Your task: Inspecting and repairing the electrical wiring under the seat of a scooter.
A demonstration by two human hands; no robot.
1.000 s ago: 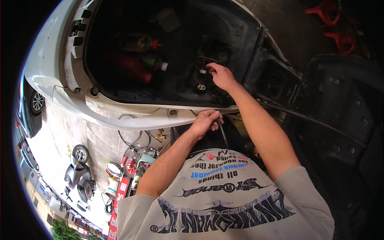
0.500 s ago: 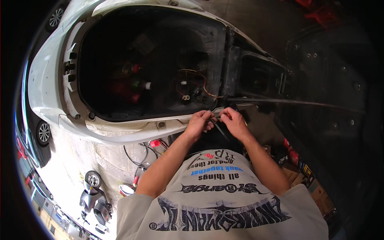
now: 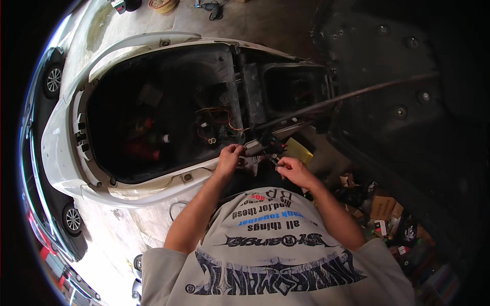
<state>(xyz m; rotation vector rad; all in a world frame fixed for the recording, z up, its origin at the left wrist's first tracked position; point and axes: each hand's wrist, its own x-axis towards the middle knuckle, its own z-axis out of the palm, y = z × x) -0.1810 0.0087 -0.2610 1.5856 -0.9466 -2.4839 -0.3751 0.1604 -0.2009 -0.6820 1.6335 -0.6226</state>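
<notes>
1. Your left hand (image 3: pixel 230 155) is at the near rim of the scooter's storage bin (image 3: pixel 168 66), its fingers bent and the tips drawn in; you cannot tell from this view whether they pinch anything.
2. Your right hand (image 3: pixel 296 171) is a little apart from the left, its fingers closed round a slim dark tool (image 3: pixel 273 159). The tool points up and leftward, away from your body; its exact kind is too small to tell.
3. Just beyond that tool is a black part (image 3: pixel 272 142) with a bit of red on it, and beside this a yellow sheet (image 3: pixel 298 150).
4. Inside the bin, near its right end, you have loose wires (image 3: pixel 220 110) running toward the near corner, with a white plug (image 3: pixel 204 125) close by. Neither hand touches that plug.
5. Farther left in the bin lie bottles, one with a white cap (image 3: pixel 166 138), and a dim red one (image 3: pixel 143 151).
6. To your right, a large dark panel (image 3: pixel 377 56) stands beside the white scooter body (image 3: pixel 64 158). Below it, cardboard boxes (image 3: pixel 383 206) sit among clutter on the floor.
</notes>
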